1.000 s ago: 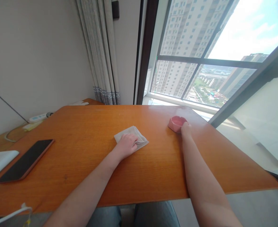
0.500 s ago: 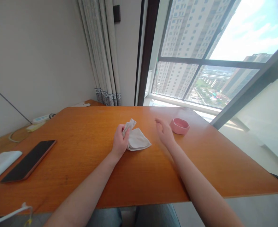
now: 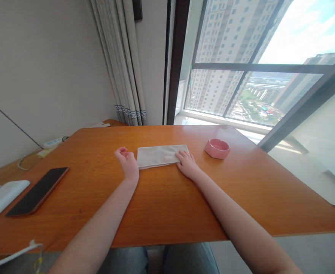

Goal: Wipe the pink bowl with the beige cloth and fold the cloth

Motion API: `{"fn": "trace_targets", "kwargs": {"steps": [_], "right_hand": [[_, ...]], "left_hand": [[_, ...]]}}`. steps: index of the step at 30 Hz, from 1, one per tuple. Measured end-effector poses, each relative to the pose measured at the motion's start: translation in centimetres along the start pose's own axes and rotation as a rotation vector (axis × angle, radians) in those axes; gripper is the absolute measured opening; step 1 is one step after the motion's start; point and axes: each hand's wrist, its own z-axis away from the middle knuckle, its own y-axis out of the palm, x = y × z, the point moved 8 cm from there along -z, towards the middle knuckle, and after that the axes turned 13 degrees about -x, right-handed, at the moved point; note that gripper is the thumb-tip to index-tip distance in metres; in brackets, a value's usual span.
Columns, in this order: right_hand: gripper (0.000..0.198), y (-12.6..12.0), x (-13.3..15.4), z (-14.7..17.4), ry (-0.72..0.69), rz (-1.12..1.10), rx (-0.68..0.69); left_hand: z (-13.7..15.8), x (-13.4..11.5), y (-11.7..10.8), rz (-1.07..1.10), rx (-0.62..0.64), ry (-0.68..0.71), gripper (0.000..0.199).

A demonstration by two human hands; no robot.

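Whereas half a second ago the left hand (image 3: pixel 127 163) pinched up one side of the off-white, folded fabric cloth (image 3: pixel 158 156), that cloth now lies flat as a long rectangle on the orange-brown wooden bench (image 3: pixel 156 205). The left hand has let go and sits just beside its left end, fingers loosely curled, half open. The right hand (image 3: pixel 186 163), then off the cloth, now rests open with spread fingers on its right end, near the pink, faceted, open-topped bowl (image 3: pixel 217 149).
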Motion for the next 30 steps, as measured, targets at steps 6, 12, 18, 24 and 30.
{"fn": "trace_targets", "kwargs": {"steps": [6,12,18,24,30], "right_hand": [[0.029,-2.2,1.9,0.3,-0.094,-0.161,-0.161],[0.022,-2.7,0.9,0.2,-0.106,-0.094,-0.1],[0.014,-2.6,0.8,0.4,-0.06,-0.029,-0.037],[0.013,-2.5,1.1,1.0,-0.015,-0.026,0.078],[0.052,-3.2,1.4,0.7,0.036,0.005,-0.052]], "left_hand": [[5.7,-2.5,4.9,-0.265,0.847,0.548,0.012],[8.4,0.1,5.7,-0.537,1.133,0.681,0.011],[8.4,0.2,5.8,-0.616,1.151,0.688,0.01],[8.7,-0.6,5.4,-0.642,1.144,0.68,0.011],[8.7,-0.2,5.3,-0.688,1.146,0.596,0.019]]}}
